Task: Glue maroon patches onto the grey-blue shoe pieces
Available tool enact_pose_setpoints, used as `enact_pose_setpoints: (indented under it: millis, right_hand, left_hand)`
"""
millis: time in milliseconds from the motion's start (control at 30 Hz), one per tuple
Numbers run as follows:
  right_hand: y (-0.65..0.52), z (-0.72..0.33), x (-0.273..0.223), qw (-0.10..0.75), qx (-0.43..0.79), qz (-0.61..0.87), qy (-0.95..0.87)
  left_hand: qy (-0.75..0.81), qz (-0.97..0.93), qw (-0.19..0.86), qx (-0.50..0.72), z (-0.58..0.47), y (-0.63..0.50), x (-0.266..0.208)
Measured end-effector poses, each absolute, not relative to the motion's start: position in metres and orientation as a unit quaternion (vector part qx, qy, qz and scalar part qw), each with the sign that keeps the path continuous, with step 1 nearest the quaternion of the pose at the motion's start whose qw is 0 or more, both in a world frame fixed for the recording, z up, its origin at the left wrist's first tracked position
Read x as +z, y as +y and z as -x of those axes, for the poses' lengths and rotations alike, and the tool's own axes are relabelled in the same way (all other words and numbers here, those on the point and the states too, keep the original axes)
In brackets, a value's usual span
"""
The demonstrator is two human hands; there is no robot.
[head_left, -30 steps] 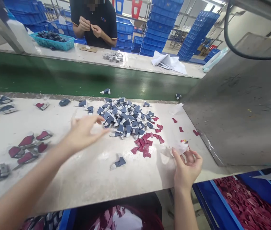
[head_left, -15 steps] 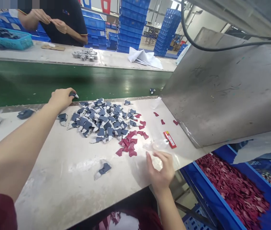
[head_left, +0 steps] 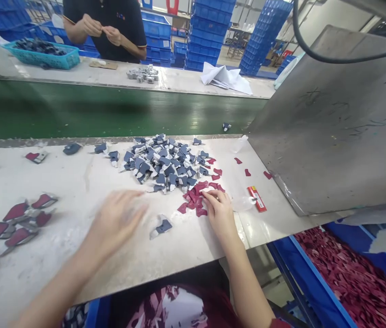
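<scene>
— Where are those dark red pieces (head_left: 198,200) lying?

— They're sitting in a small flat scatter on the pale worktable (head_left: 118,259), right at the near edge of the blue-grey pile (head_left: 164,161). The right hand (head_left: 218,214) is lying palm down with its fingertips (head_left: 208,197) touching them; the fingers are spread out, not closing on anything that I can see.

— And the left hand (head_left: 116,221)?

— It's blurring over the table, fingers loose and open, gripping nothing. A single blue-grey part (head_left: 160,227) with a pale tab is lying just beside it, between the two hands.

— What do the pieces look like?

— The red ones are looking thin, matte, with cut corners. The blue-grey ones are chunkier, plastic-looking with light ends. A small red packet (head_left: 256,198) is lying just right of the hand, near the dull grey metal chute (head_left: 336,132).
</scene>
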State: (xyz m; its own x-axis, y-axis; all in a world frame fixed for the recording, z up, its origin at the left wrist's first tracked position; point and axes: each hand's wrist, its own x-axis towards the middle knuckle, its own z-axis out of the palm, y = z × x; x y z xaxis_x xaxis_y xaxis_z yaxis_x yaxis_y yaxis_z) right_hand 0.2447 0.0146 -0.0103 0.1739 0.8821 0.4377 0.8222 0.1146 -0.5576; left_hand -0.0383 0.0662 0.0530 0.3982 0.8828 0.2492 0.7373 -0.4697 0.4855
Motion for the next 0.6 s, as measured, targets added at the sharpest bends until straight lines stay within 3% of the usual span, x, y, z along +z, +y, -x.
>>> enact_pose_setpoints:
  millis: [233, 400, 600]
  right_hand:
    - [0.001, -0.219, 0.010, 0.428, 0.142, 0.684, -0.574]
    - [-0.023, -0.177, 0.025, 0.504, 0.318, 0.599, -0.534]
    - [-0.029, -0.148, 0.034, 0.562, 0.333, 0.585, -0.480]
  left_hand:
    - [0.488, -0.793, 0.209, 0.299, 0.011, 0.006, 0.008]
    - [0.505, -0.726, 0.325, 0.335, -0.004, 0.008, 0.016]
    - [0.549, -0.625, 0.392, 0.394, -0.007, -0.006, 0.031]
